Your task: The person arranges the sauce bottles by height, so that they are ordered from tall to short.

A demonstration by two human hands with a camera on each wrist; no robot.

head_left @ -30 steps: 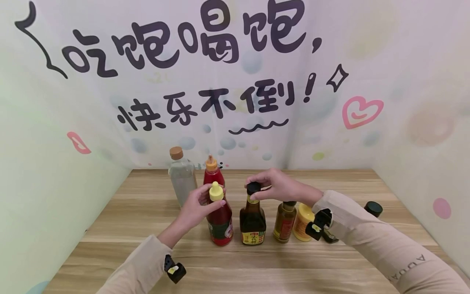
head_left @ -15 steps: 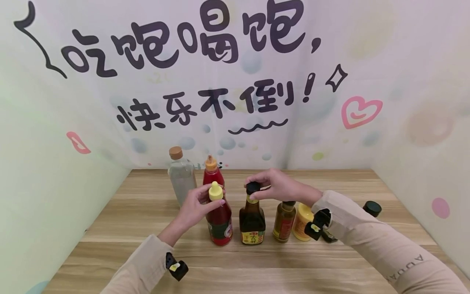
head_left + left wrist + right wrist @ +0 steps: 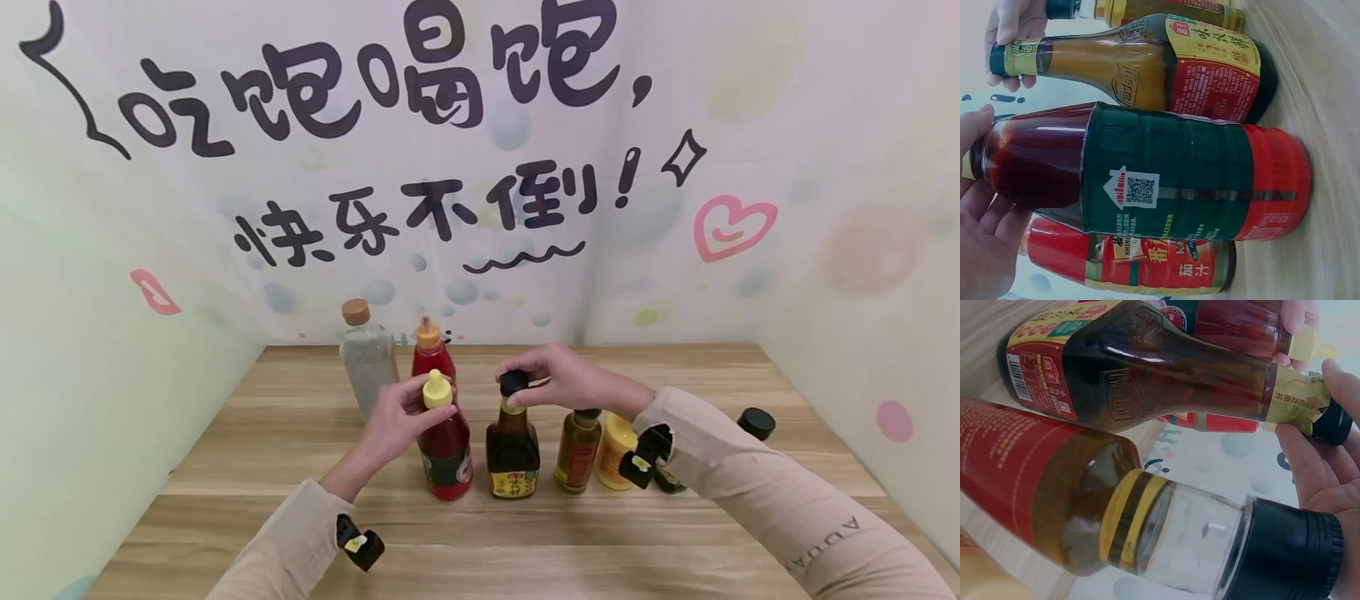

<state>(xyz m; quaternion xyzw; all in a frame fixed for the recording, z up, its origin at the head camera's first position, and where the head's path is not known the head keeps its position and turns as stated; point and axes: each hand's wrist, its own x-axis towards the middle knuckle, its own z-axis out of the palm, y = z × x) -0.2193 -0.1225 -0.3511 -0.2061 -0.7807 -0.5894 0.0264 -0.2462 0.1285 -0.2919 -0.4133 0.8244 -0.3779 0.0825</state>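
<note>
- Your left hand (image 3: 390, 421): fingers curled round the neck of the yellow-capped bottle (image 3: 447, 467), thumb to the front, drawn in to the neck's width.
- Your right hand (image 3: 566, 379): fingers curled about the cap and upper neck of the black-capped sauce bottle (image 3: 513, 450), a similarly narrow hold.
- Both held bottles stand upright side by side, a narrow gap between them, their bases apparently resting on the counter (image 3: 300, 475).
- To the right of the pair you have the small brown bottle (image 3: 577, 458), then the yellow jar (image 3: 617, 454) just beside it; a dark-capped container (image 3: 757, 422) is mostly hidden by your right sleeve.
- Behind, on the left: clear bottle (image 3: 369, 367) and red squeeze bottle (image 3: 432, 360), the latter partly covered by your left hand and the yellow-capped bottle.
- Progress, judged: five containers seem to form a rough front row, so much of the ordering looks done.
- Outstanding: you have yet to release either bottle; the back two stand outside that row. Cannot tell whether they belong in it.
</note>
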